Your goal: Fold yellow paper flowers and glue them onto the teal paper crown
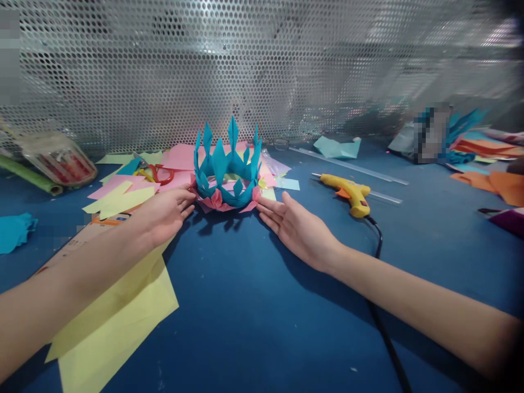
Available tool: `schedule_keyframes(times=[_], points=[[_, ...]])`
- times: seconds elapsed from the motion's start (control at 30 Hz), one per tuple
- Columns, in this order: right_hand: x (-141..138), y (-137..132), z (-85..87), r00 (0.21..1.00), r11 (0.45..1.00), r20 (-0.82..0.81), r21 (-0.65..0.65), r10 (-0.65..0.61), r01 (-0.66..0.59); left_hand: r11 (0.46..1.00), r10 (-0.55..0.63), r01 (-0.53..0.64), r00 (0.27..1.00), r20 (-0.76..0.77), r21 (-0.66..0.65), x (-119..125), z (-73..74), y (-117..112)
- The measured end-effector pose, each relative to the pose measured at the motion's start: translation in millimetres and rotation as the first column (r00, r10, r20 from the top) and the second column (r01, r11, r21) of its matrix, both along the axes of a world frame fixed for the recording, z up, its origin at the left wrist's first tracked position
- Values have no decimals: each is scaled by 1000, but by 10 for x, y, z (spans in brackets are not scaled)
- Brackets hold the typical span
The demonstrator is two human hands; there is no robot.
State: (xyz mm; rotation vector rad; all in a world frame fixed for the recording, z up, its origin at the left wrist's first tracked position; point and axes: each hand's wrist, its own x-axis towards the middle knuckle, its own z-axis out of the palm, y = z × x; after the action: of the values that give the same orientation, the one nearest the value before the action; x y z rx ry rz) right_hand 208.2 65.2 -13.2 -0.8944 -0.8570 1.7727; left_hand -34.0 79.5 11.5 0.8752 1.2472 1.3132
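A blue folded-paper crown [231,169] with tall diamond-shaped points stands upright on the blue table. Pink paper flowers [216,201] ring its lower edge. My left hand [170,213] is at the crown's left side, fingers stretched out and fingertips at the pink paper. On the opposite side, my right hand [297,226] has its fingers extended and thumb raised, its tips at the right-hand pink flower. Whether the fingertips press on the crown or only rest beside it, I cannot tell. Neither palm has anything in it.
A yellow glue gun [347,192] with a black cord lies right of the crown, near clear glue sticks [347,166]. Red-handled scissors [161,174] lie among paper scraps. Yellow sheets [135,311] sit under my left forearm. A jar [59,158] stands left; a perforated metal panel [245,71] closes the back.
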Motion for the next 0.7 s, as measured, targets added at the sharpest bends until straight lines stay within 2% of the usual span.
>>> schedule_keyframes(times=[0.13, 0.27, 0.43, 0.53, 0.6, 0.67, 0.7], points=[[-5, -1, -20, 999, 999, 48, 49, 17, -19, 992, 1, -7, 999, -51, -128, 102, 129, -44], [-11, -3, -36, 996, 993, 87, 109, 31, -40, 990, 24, -34, 997, -69, -138, 163, 200, -68], [-13, -13, -56, 987, 983, 163, 178, 5, -34, 990, 75, -86, 992, -103, -113, 193, 207, -84], [4, -26, -75, 972, 975, 234, 219, -22, -30, 987, 151, -158, 979, -139, -38, 184, 172, -84], [23, -32, -85, 956, 967, 288, 255, -55, -21, 971, 237, -230, 958, -162, 65, 168, 144, -83], [45, -26, -87, 934, 952, 342, 307, -102, -8, 924, 350, -309, 922, -169, 224, 155, 138, -90], [56, -15, -87, 921, 941, 367, 339, -132, -1, 883, 404, -338, 900, -163, 326, 151, 153, -99]])
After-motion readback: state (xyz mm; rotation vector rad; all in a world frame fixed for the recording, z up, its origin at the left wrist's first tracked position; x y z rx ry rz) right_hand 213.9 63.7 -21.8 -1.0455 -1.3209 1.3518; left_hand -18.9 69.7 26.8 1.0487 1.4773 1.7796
